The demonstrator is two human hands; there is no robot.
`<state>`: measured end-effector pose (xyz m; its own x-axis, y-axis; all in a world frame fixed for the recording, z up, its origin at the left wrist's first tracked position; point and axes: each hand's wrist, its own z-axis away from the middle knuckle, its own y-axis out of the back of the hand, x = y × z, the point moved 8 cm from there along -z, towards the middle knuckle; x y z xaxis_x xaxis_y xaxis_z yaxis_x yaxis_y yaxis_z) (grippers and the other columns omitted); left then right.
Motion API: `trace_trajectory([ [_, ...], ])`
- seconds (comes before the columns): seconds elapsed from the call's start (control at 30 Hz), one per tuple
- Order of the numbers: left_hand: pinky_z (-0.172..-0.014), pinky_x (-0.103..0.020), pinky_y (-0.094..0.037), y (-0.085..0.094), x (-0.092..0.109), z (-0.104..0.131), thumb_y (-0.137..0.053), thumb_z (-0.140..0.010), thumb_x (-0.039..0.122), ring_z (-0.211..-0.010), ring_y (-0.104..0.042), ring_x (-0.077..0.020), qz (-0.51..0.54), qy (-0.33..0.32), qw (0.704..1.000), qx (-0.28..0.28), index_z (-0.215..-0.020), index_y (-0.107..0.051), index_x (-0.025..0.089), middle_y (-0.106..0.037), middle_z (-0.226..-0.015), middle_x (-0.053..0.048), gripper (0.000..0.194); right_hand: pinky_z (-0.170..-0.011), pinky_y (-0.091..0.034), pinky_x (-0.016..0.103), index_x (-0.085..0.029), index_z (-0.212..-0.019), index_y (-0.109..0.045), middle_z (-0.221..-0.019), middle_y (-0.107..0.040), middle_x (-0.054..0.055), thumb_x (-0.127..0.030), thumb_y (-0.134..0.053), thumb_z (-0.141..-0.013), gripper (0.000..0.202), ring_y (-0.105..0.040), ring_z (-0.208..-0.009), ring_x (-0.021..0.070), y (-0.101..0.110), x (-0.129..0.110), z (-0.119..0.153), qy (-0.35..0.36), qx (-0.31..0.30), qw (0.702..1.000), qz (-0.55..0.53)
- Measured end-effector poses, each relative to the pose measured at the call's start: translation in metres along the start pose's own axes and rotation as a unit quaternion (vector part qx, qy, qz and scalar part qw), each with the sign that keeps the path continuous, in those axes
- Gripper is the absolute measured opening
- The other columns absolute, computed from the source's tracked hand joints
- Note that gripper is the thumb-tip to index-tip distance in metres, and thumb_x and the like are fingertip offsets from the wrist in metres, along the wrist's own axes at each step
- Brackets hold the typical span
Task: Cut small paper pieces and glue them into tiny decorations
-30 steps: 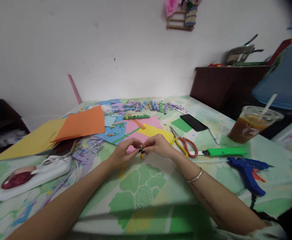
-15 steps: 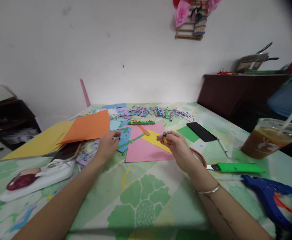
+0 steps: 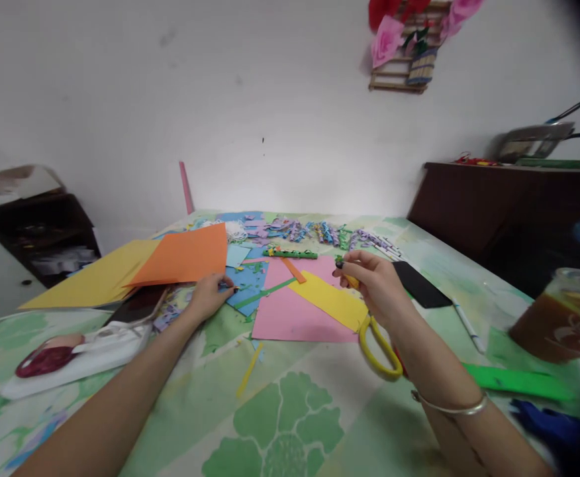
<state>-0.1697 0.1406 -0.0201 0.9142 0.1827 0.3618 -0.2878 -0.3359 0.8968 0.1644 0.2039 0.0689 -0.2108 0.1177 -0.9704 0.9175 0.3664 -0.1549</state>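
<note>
My left hand [image 3: 211, 296] rests at the left edge of a blue sheet [image 3: 250, 278] strewn with tiny green scraps. Its thumb and fingertips are drawn together; whatever they pinch is too small to make out. Raised over the right side of a pink sheet [image 3: 290, 318], my right hand [image 3: 372, 281] pinches a small green and yellow piece [image 3: 352, 281], partly hidden by the fingers. Scissors with a yellow handle [image 3: 379, 351] lie below that hand. A yellow paper piece [image 3: 327, 301], a green strip [image 3: 275, 288] and an orange strip [image 3: 294, 270] lie on the pink sheet.
A decorated green tube [image 3: 290, 254] lies behind the sheets, with several curled paper pieces [image 3: 324, 233] farther back. Orange paper [image 3: 185, 255] and a power strip [image 3: 81, 364] are at left. A black phone [image 3: 422, 285], pen [image 3: 469, 328], green cutter [image 3: 513, 381] and drink cup [image 3: 558, 318] stand right.
The view has shifted, so the scissors' yellow handle now shows. My right hand still pinches the small piece. My left hand's fingertips have come down and closed at the blue sheet.
</note>
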Motion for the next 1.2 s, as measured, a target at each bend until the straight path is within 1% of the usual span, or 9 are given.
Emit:
trace_trajectory([
  [0.1, -0.082, -0.041, -0.052, -0.001, -0.001, 0.0, -0.058, -0.09, 0.032, -0.093, -0.062, -0.0198, 0.013, 0.005, 1.0, 0.011, -0.105, -0.062, 0.013, -0.064, -0.105, -0.007, 0.024, -0.052, -0.042, 0.025, -0.018, -0.075, -0.061, -0.062, -0.067, 0.001, -0.024, -0.072, -0.054, 0.024, -0.054, -0.05, 0.011, -0.004, 0.002, -0.016, 0.006, -0.002, 0.999, 0.037],
  [0.23, -0.075, -0.035, -0.051, 0.01, 0.0, 0.004, -0.058, -0.086, 0.026, -0.082, -0.064, -0.02, 0.04, 0.016, 0.998, 0.05, -0.08, -0.061, 0.015, -0.068, -0.084, -0.005, 0.013, -0.046, -0.039, 0.025, -0.017, -0.068, -0.063, -0.056, -0.065, 0.003, -0.025, -0.069, -0.055, 0.016, -0.049, -0.045, 0.0106, 0.007, 0.039, -0.027, -0.037, 0.013, 0.995, 0.09],
  [0.37, -0.067, -0.033, -0.048, 0.028, 0.007, 0.012, -0.052, -0.083, 0.03, -0.076, -0.065, -0.0223, 0.058, 0.019, 0.993, 0.103, -0.081, -0.059, 0.019, -0.07, -0.083, -0.005, 0.013, -0.047, -0.038, 0.025, -0.018, -0.066, -0.065, -0.053, -0.063, 0.0, -0.021, -0.068, -0.052, 0.014, -0.049, -0.046, 0.0117, 0.025, 0.069, -0.028, -0.05, 0.046, 0.988, 0.139],
  [0.57, -0.065, -0.032, -0.046, 0.039, 0.021, 0.018, -0.052, -0.081, 0.032, -0.069, -0.063, -0.0219, 0.066, -0.01, 0.991, 0.116, -0.083, -0.063, 0.023, -0.07, -0.079, -0.003, 0.014, -0.052, -0.039, 0.027, -0.016, -0.07, -0.067, -0.061, -0.066, 0.003, -0.024, -0.066, -0.054, 0.018, -0.055, -0.055, 0.0143, 0.025, 0.075, -0.03, -0.056, 0.031, 0.986, 0.151],
  [0.73, -0.076, -0.038, -0.048, 0.028, 0.033, 0.022, -0.055, -0.077, 0.033, -0.083, -0.064, -0.0266, 0.064, -0.047, 0.991, 0.111, -0.091, -0.068, 0.023, -0.071, -0.09, -0.007, 0.021, -0.053, -0.041, 0.026, -0.015, -0.081, -0.067, -0.069, -0.068, 0.004, -0.022, -0.062, -0.055, 0.028, -0.058, -0.058, 0.0139, 0.026, 0.068, -0.028, -0.055, 0.02, 0.991, 0.121],
  [0.83, -0.087, -0.043, -0.044, 0.014, 0.048, 0.027, -0.06, -0.074, 0.039, -0.097, -0.06, -0.0293, 0.056, -0.09, 0.99, 0.097, -0.082, -0.07, 0.024, -0.068, -0.1, -0.009, 0.02, -0.062, -0.047, 0.027, -0.016, -0.089, -0.066, -0.077, -0.069, 0.003, -0.023, -0.062, -0.058, 0.032, -0.063, -0.066, 0.0145, 0.025, 0.061, -0.027, -0.036, 0.009, 0.995, 0.096],
  [0.97, -0.078, -0.04, -0.043, -0.004, 0.06, 0.031, -0.059, -0.074, 0.038, -0.085, -0.058, -0.0279, 0.022, -0.094, 0.995, 0.007, -0.073, -0.064, 0.021, -0.066, -0.085, -0.008, 0.017, -0.073, -0.052, 0.032, -0.017, -0.093, -0.064, -0.081, -0.07, 0.004, -0.027, -0.064, -0.063, 0.032, -0.068, -0.077, 0.0181, 0.019, 0.065, -0.027, -0.028, -0.015, 0.996, 0.078],
  [1.07, -0.072, -0.037, -0.042, -0.004, 0.06, 0.032, -0.052, -0.076, 0.033, -0.079, -0.058, -0.0262, 0.043, -0.06, 0.996, -0.048, -0.073, -0.059, 0.02, -0.065, -0.078, -0.007, 0.015, -0.076, -0.054, 0.034, -0.018, -0.091, -0.065, -0.087, -0.071, 0.006, -0.028, -0.066, -0.063, 0.029, -0.07, -0.081, 0.0206, 0.014, 0.074, -0.028, -0.024, -0.036, 0.995, 0.088],
  [1.2, -0.066, -0.034, -0.041, 0.006, 0.054, 0.03, -0.054, -0.071, 0.036, -0.072, -0.057, -0.0249, 0.119, 0.004, 0.991, -0.055, -0.072, -0.056, 0.021, -0.064, -0.072, -0.005, 0.015, -0.085, -0.053, 0.036, -0.019, -0.093, -0.065, -0.095, -0.072, 0.008, -0.024, -0.065, -0.066, 0.028, -0.069, -0.092, 0.0218, 0.012, 0.077, -0.029, 0.0, -0.051, 0.991, 0.123],
])
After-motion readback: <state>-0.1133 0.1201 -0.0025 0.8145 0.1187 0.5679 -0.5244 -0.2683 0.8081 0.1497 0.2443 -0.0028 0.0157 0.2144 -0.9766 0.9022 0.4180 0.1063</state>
